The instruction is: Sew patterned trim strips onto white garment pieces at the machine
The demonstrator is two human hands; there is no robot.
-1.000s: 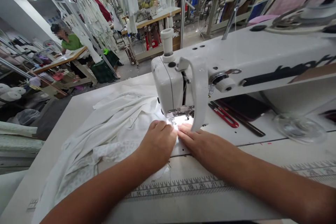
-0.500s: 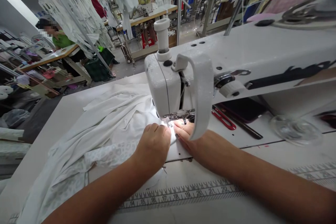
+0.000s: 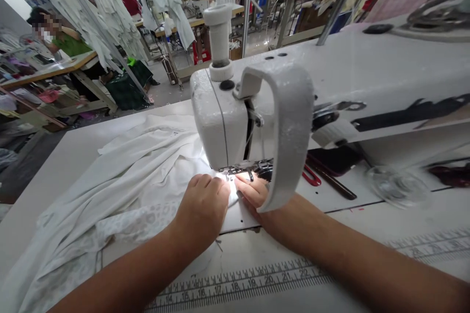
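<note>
We have the white cloth (image 3: 147, 168) spread on the table (image 3: 55, 171), feeding under the sewing machine (image 3: 220, 117) foot. Our left grip (image 3: 201, 210) lies open on it; our right grip (image 3: 253, 193) lies open beside the foot. Next calls for steady, flat guiding.

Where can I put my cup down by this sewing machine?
White tabletop shows left of the white fabric, and again past the right forearm, above the ruler tape. It's crowded at the presser foot, between the left hand and right hand, and around the red-handled snips.
</note>
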